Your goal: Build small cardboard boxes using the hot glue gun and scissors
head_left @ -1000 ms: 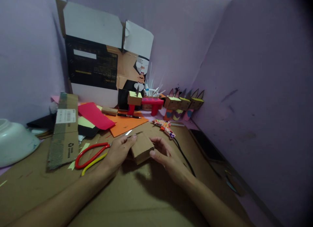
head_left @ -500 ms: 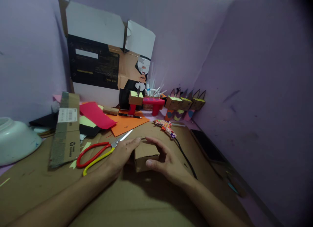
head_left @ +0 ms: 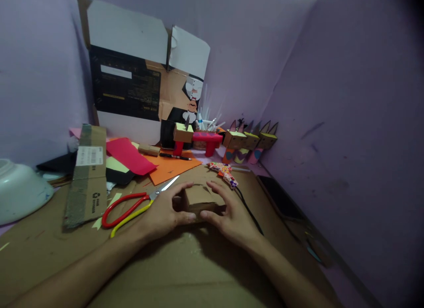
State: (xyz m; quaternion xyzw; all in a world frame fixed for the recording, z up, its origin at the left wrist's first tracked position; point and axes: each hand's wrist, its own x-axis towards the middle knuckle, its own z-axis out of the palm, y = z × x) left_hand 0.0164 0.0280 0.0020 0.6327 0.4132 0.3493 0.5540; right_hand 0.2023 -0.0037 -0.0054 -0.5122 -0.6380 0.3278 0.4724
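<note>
A small cardboard box (head_left: 200, 195) sits low over the cardboard-covered tabletop, between both hands. My left hand (head_left: 162, 213) curves round its left side, thumb at the near face and fingers at the far edge. On the opposite side my right hand (head_left: 233, 215) grips in the same way, its thumb close to the left one. Just left of my left hand lie scissors (head_left: 155, 194) with one red and one yellow handle, blades pointing away. A flower-patterned glue gun (head_left: 221, 168) rests beyond my right hand, its black cord running toward me.
Coloured paper (head_left: 130, 157), a cardboard strip (head_left: 88, 180) and a white bowl (head_left: 23, 193) are at the left. Cardboard animal figures (head_left: 234, 140) line the back, near a flattened box (head_left: 126, 87) against the wall. A dark flat device (head_left: 281, 199) lies right.
My left hand has shifted from the box's upper left edge to round its side, with the thumb now at the near face. The box has turned slightly.
</note>
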